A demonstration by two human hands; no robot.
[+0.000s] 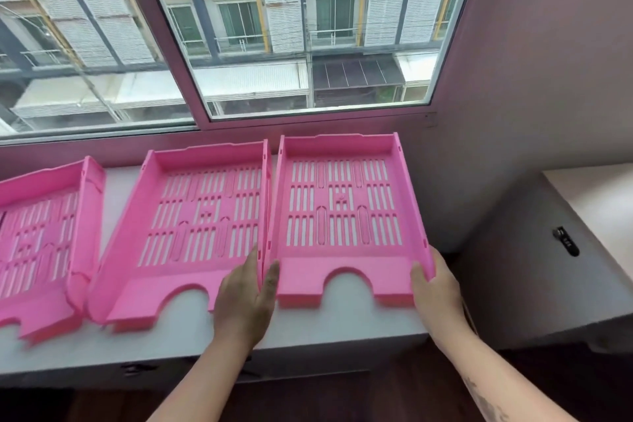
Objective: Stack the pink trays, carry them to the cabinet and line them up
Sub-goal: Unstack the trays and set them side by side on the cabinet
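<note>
Three pink trays sit in a row on the white ledge (325,329) under the window (239,27), and the person has the right tray (346,216) gripped by its two front corners, left hand (246,298) clasped on the near-left edge, right hand (435,288) on the near-right. That two-sided hold looks meant to lift it level onto the middle tray (191,226) touching it. All are slotted, shallow-walled, each with an arched front notch; the left tray (41,233) is partly out of view.
</note>
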